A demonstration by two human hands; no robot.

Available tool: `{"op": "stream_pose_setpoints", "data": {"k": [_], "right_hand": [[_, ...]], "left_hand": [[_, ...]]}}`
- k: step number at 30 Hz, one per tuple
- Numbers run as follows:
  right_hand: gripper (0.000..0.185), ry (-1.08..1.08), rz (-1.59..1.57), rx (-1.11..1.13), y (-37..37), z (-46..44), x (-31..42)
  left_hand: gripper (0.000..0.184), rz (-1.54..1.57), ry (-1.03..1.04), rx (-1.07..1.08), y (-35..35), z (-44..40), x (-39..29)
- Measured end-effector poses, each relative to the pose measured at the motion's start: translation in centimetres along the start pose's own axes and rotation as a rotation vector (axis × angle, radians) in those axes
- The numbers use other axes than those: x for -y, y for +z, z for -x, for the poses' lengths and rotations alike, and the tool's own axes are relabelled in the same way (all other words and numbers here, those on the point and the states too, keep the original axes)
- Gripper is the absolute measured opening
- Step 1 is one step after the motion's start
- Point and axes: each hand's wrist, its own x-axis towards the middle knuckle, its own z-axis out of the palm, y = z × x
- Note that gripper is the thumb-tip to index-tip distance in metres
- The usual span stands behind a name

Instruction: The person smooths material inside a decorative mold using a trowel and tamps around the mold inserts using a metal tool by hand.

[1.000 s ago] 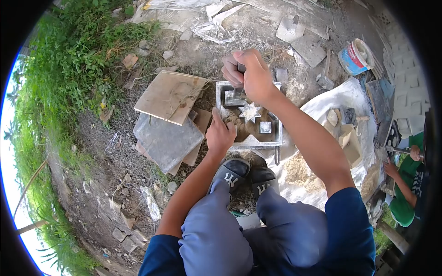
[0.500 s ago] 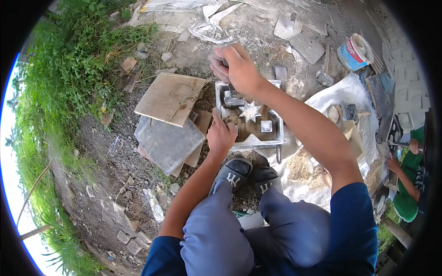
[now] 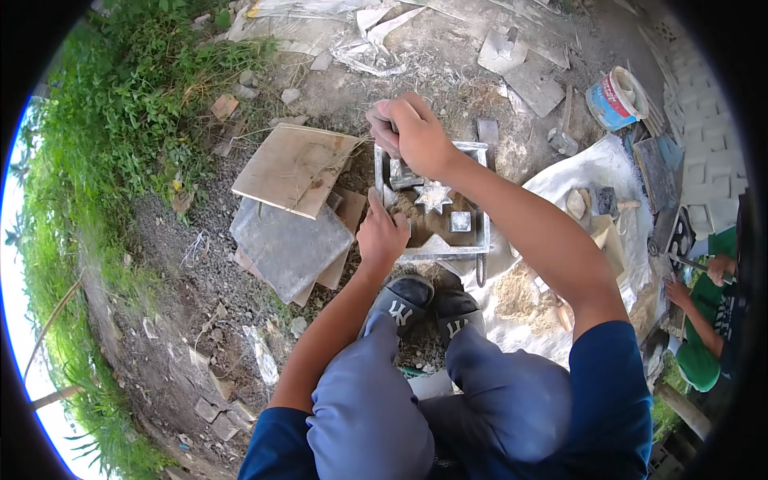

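A rectangular metal frame [image 3: 485, 200] lies on the ground by my feet, with brown sand inside. In the sand are a star-shaped piece [image 3: 433, 197], a small square block [image 3: 461, 222] and a pale triangular piece [image 3: 438, 245]. A grey metal block [image 3: 406, 183] is near the frame's far left corner. My right hand [image 3: 410, 136] is a fist raised above that corner; its grip hides most of what it holds. My left hand [image 3: 382, 238] rests at the frame's left side, index finger stretched along it and thumb apart, holding nothing.
Stacked boards [image 3: 292, 172] and a grey slab [image 3: 290, 244] lie left of the frame. On the right, a white sheet [image 3: 512, 316] carries a sand pile [image 3: 520, 292] and stones. A paint bucket [image 3: 616, 100] stands beyond. Another person [image 3: 708, 312] works at far right.
My right fist has dropped slightly over the frame's far left corner. The left hand stays at the frame's side, and the view has shifted a little.
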Motion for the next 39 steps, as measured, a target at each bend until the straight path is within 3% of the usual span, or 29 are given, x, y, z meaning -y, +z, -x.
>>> {"op": "stream_pose_setpoints", "data": {"k": [2,4,6,12,14,19,28,30,32,33,36,39], "right_hand": [[0.042,-0.038,0.181,-0.031,0.1,-0.5,0.5],[0.042,0.092,0.045,-0.005,0.2,0.6,1.3],[0.049,-0.007,0.070,-0.011,0.4,0.9,0.2],[0.035,0.135,0.136,-0.132,0.7,0.1,0.4],[0.034,0.006,0.065,0.044,-0.3,0.5,-1.3],[0.039,0.063,0.184,-0.109,1.1,-0.1,-0.6],[0.041,-0.135,0.134,-0.045,2.0,2.5,1.7],[0.042,-0.128,0.096,-0.055,1.7,2.5,-0.5],[0.043,-0.130,0.256,-0.029,1.9,1.8,-1.3],[0.044,-0.234,0.288,0.031,2.2,1.9,-0.9],[0.043,-0.205,0.219,0.046,2.5,3.0,1.2],[0.043,-0.174,0.188,-0.002,1.8,2.1,-1.3]], "left_hand": [[0.069,-0.012,-0.033,0.020,0.2,0.3,0.3],[0.071,-0.019,-0.049,0.056,0.1,0.5,0.4],[0.073,-0.013,-0.055,0.061,-0.2,0.3,0.1],[0.072,-0.012,-0.106,0.120,-0.3,0.7,0.1],[0.072,-0.003,-0.057,0.072,-0.3,0.3,0.1],[0.072,-0.031,-0.060,0.081,-0.2,0.0,0.1],[0.071,0.026,-0.042,0.051,0.5,0.2,0.8],[0.071,0.013,-0.021,0.054,0.4,0.2,0.6],[0.071,-0.021,-0.033,0.083,0.4,-0.2,0.6],[0.071,-0.025,0.016,0.040,1.1,0.0,1.3],[0.072,0.022,0.065,0.002,1.5,0.6,2.2],[0.072,-0.013,-0.047,0.080,0.4,0.2,0.7]]}}
